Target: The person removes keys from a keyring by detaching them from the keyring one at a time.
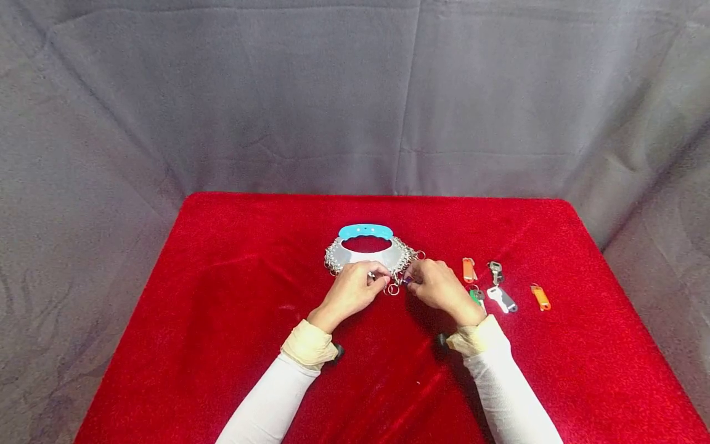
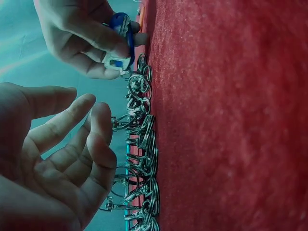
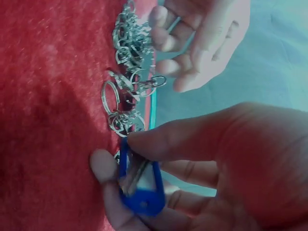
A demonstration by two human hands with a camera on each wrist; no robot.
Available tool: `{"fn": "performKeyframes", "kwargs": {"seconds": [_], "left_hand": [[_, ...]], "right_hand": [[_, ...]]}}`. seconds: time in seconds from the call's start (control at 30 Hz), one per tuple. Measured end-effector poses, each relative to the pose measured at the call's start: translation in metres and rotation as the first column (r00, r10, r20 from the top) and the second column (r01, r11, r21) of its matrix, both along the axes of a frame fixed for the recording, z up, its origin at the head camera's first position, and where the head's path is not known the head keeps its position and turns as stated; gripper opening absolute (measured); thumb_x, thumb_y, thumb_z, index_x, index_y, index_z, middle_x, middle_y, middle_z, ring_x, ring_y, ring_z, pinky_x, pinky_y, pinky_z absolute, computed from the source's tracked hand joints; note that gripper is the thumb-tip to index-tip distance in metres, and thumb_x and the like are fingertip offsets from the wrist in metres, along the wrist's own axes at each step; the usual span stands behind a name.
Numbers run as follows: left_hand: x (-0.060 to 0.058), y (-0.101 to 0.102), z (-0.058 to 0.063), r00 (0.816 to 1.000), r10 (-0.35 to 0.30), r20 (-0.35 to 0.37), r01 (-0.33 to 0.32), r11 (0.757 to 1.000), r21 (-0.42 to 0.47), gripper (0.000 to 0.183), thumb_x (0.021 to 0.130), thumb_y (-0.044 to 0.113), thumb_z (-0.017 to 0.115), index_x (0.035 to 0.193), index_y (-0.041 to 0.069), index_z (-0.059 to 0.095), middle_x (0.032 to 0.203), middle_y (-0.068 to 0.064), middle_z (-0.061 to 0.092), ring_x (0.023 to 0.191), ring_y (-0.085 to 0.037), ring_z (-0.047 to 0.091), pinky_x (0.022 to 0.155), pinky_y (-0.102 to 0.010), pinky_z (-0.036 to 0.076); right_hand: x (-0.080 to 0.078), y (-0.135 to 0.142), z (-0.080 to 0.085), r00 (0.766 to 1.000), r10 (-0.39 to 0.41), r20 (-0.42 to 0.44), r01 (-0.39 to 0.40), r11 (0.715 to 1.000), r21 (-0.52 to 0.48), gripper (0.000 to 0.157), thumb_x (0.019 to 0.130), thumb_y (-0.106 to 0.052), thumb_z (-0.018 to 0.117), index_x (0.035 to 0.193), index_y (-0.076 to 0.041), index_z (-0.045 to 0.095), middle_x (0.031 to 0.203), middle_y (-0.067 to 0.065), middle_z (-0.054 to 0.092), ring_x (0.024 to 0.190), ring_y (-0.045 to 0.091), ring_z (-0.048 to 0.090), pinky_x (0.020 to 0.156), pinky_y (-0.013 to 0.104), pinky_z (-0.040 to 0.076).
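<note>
A flat silver plate [image 1: 398, 251] with a blue grip [image 1: 366, 232] lies at the middle of the red cloth, its edge hung with many metal key rings [image 2: 147, 137]. My right hand [image 1: 435, 285] pinches a blue key tag [image 3: 146, 204] with a key lying along it, close to the rings at the plate's near right edge. Thumb and fingertips hold the tag. Beside the same edge is my left hand [image 1: 357, 287], its fingers loosely bent around nothing, near the rings and possibly touching one. Loose rings [image 1: 393, 289] lie between the two hands.
Right of my right hand lie an orange tag [image 1: 468, 270], a key [image 1: 496, 272], a green tag [image 1: 474, 296] with a key, a pale key with a dark tag [image 1: 508, 302], and a yellow-orange tag [image 1: 541, 298]. A grey curtain [image 1: 333, 98] hangs behind the table.
</note>
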State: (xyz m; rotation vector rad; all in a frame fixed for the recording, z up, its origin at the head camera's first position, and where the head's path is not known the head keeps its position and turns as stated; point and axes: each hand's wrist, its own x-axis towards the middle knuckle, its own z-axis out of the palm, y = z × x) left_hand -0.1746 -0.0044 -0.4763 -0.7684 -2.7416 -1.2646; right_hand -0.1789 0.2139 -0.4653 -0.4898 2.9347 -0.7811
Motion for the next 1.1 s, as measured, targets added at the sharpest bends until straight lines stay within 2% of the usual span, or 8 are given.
{"fn": "performKeyframes", "kwargs": {"seconds": [0.3, 0.6, 0.8, 1.1], "left_hand": [[0.001, 0.003, 0.0, 1.0, -0.016, 0.011, 0.016, 0.999, -0.03, 0.014, 0.095, 0.011, 0.073, 0.107, 0.008, 0.081, 0.096, -0.001, 0.079, 0.081, -0.01, 0.064, 0.078, -0.031, 0.054], [0.001, 0.006, -0.003, 0.999, -0.033, -0.01, 0.033, 0.998, -0.053, 0.016, 0.094, 0.01, 0.074, 0.109, 0.008, 0.08, 0.085, 0.0, 0.075, 0.076, -0.01, 0.062, 0.074, -0.028, 0.052], [0.002, 0.008, -0.003, 0.999, -0.032, -0.013, 0.032, 0.998, -0.054, 0.007, 0.094, 0.009, 0.075, 0.099, 0.009, 0.08, 0.086, 0.0, 0.077, 0.078, -0.011, 0.067, 0.073, -0.028, 0.052], [0.004, 0.007, -0.003, 1.0, -0.022, -0.017, 0.021, 0.999, -0.035, 0.008, 0.098, 0.011, 0.073, 0.096, 0.008, 0.08, 0.087, -0.001, 0.074, 0.076, -0.011, 0.056, 0.072, -0.032, 0.049]], "right_hand": [[0.0, 0.003, 0.008, 1.0, 0.02, -0.023, -0.021, 0.998, -0.051, 0.01, 0.082, -0.003, 0.076, 0.088, -0.011, 0.072, 0.077, -0.002, 0.069, 0.07, 0.017, 0.057, 0.067, 0.042, 0.049], [0.002, 0.001, 0.013, 0.995, 0.086, -0.044, -0.093, 0.981, -0.173, 0.01, 0.081, -0.001, 0.073, 0.089, -0.008, 0.073, 0.082, 0.003, 0.074, 0.075, 0.011, 0.06, 0.07, 0.034, 0.05], [0.004, -0.004, 0.014, 0.987, 0.131, -0.091, -0.149, 0.963, -0.225, 0.015, 0.08, 0.002, 0.074, 0.09, -0.009, 0.074, 0.087, 0.003, 0.076, 0.081, 0.012, 0.067, 0.076, 0.038, 0.059], [0.004, -0.005, 0.013, 0.982, 0.147, -0.117, -0.172, 0.957, -0.234, 0.014, 0.083, 0.001, 0.079, 0.09, -0.01, 0.074, 0.088, 0.0, 0.077, 0.085, 0.013, 0.073, 0.079, 0.04, 0.061]]}}
